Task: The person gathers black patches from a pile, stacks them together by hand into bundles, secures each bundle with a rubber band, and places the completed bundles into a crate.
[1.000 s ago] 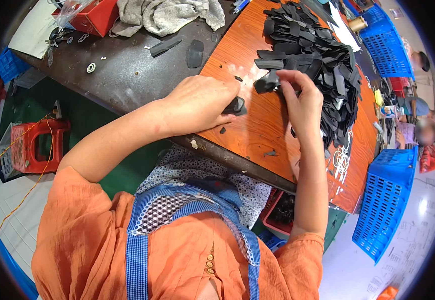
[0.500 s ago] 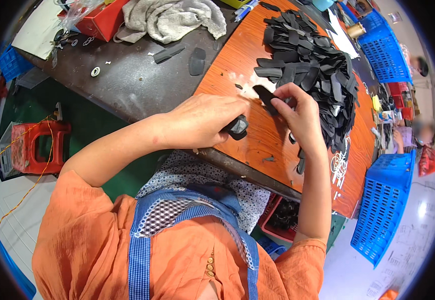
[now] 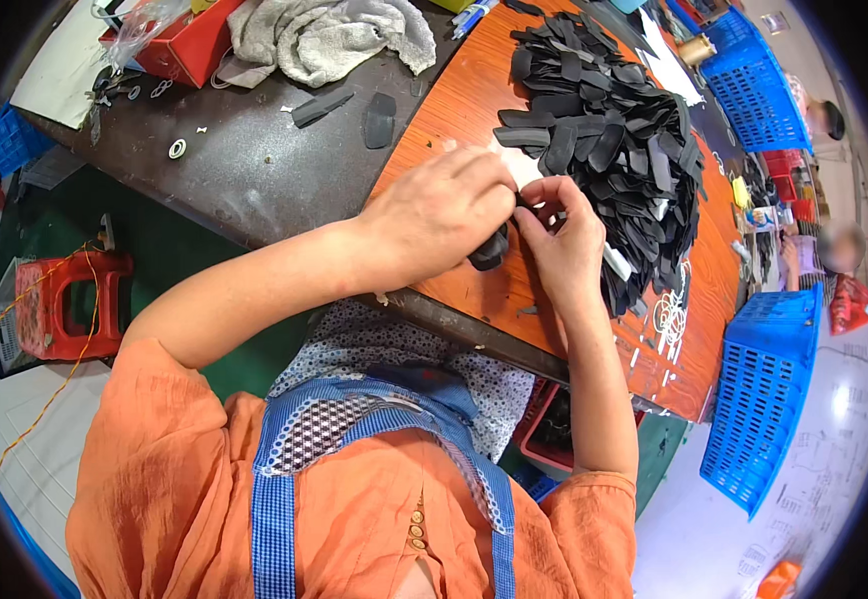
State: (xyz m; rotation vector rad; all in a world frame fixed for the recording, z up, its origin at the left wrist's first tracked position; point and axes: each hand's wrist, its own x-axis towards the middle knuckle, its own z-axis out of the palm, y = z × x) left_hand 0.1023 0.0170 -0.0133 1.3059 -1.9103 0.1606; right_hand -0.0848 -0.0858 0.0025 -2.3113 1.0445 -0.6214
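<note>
Black, rounded, matte piece sat gripped in curled left hand; right hand pinched black material alongside.

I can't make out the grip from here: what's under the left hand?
A black object juts out beneath the left hand, over the orange-brown tabletop. The rest of it is covered by the palm and fingers.

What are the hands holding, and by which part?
The left hand grips a black piece, leaving its near end exposed. What the right hand pinches is too hidden to tell.
</note>
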